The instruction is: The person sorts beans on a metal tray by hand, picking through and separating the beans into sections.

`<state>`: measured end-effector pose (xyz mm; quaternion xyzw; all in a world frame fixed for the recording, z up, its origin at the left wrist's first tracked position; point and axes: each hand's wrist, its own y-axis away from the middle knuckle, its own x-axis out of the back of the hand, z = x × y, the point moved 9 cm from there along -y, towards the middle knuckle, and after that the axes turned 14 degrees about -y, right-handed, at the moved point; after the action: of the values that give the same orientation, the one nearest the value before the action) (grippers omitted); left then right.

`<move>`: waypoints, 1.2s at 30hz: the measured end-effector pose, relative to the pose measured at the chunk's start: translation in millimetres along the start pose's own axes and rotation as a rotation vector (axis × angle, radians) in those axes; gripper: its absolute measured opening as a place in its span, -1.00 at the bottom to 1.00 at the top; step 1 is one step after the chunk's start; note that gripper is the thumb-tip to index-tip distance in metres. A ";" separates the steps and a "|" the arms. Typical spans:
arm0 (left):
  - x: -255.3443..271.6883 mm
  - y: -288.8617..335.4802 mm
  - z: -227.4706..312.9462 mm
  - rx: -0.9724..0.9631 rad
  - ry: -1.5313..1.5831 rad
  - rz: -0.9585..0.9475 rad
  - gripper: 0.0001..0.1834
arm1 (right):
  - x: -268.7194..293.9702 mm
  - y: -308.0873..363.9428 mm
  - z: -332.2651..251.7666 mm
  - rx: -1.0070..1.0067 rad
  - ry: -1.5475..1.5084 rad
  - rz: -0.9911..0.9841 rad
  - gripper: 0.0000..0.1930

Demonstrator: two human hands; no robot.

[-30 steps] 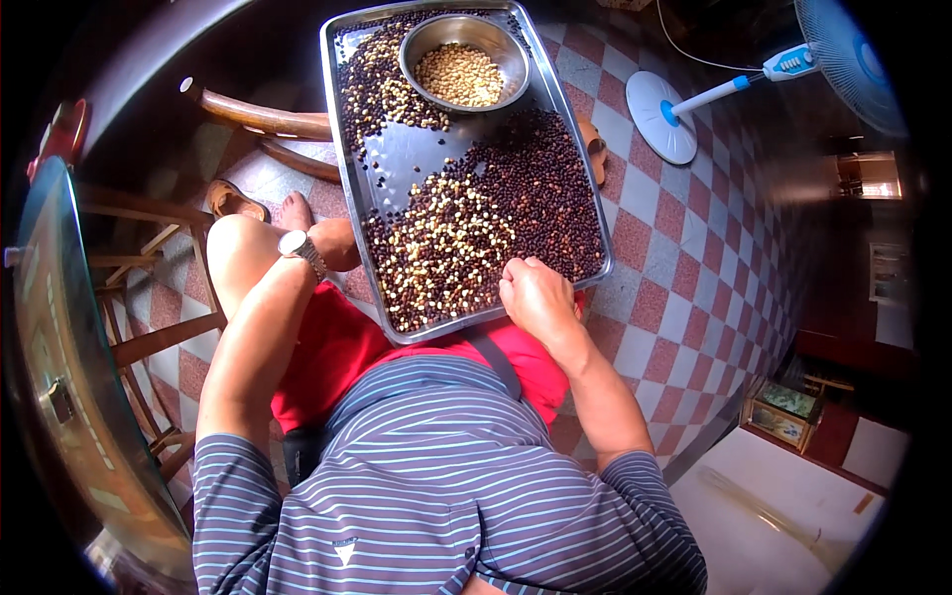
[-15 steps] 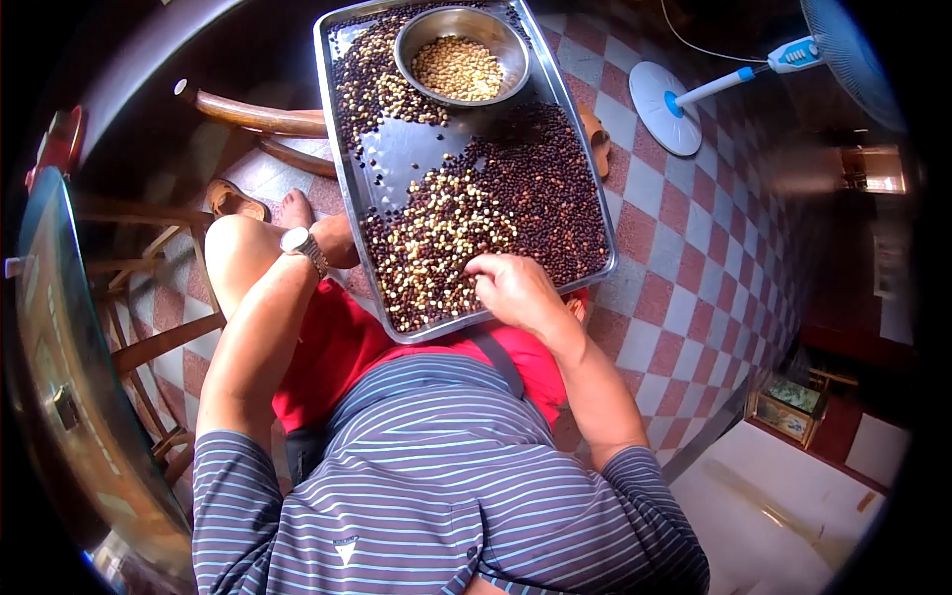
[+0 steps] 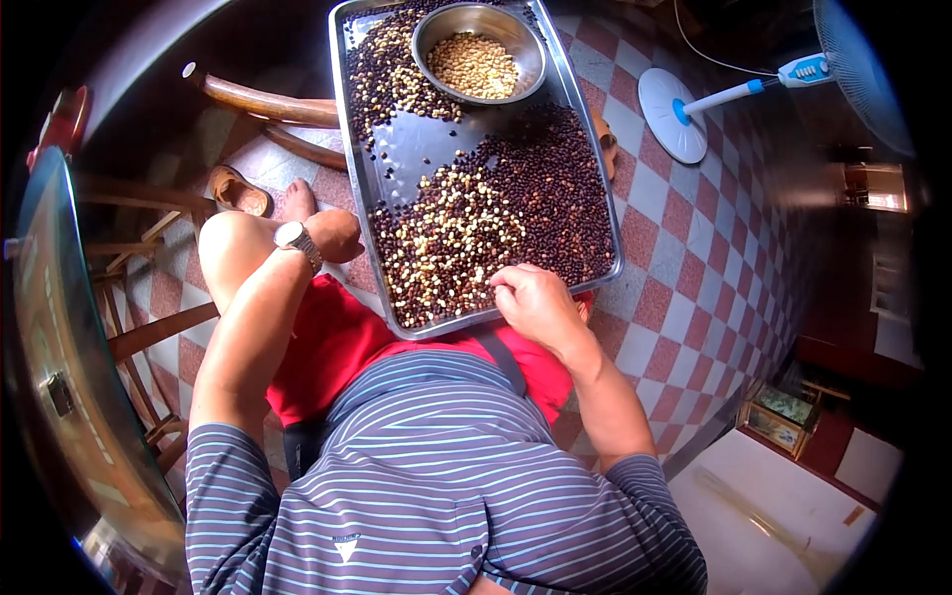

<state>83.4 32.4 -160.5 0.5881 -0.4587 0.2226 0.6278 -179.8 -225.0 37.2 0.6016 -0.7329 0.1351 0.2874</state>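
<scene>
A long metal tray [image 3: 353, 169] rests on my lap, covered with mixed dark and pale beans [image 3: 496, 213]. A round steel bowl [image 3: 433, 28] of pale beans stands at its far end. My right hand [image 3: 534, 300] lies on the tray's near right corner, fingers curled among the beans; I cannot tell whether it pinches any. My left hand [image 3: 335, 236], with a wristwatch on the wrist, grips the tray's left edge from beneath, partly hidden by the tray.
A wooden chair [image 3: 260, 103] stands at the left beyond my knee, a sandal [image 3: 238, 190] on the checkered floor beside it. A standing fan's white base [image 3: 672, 114] is at the upper right. A glass-topped table [image 3: 59, 377] runs along the left.
My right hand slid a little left and forward over the tray's near edge into the beans. The left hand stayed at the tray's edge.
</scene>
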 end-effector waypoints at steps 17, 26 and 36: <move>-9.9 -23.3 -19.7 0.011 0.151 0.260 0.17 | -15.3 -9.6 9.2 -0.065 -0.021 -0.072 -0.90; 54.4 45.8 33.2 -0.131 -0.105 -0.041 0.21 | -12.7 -6.0 13.3 -0.028 -0.073 -0.017 -0.89; 68.3 55.8 39.9 -0.140 -0.133 -0.050 0.18 | -3.9 5.6 37.6 -0.342 -0.695 -0.075 -0.89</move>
<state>57.9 -11.3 -77.9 0.5674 -0.4993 0.1347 0.6408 -194.5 -241.0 5.7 0.5813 -0.7759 -0.2118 0.1230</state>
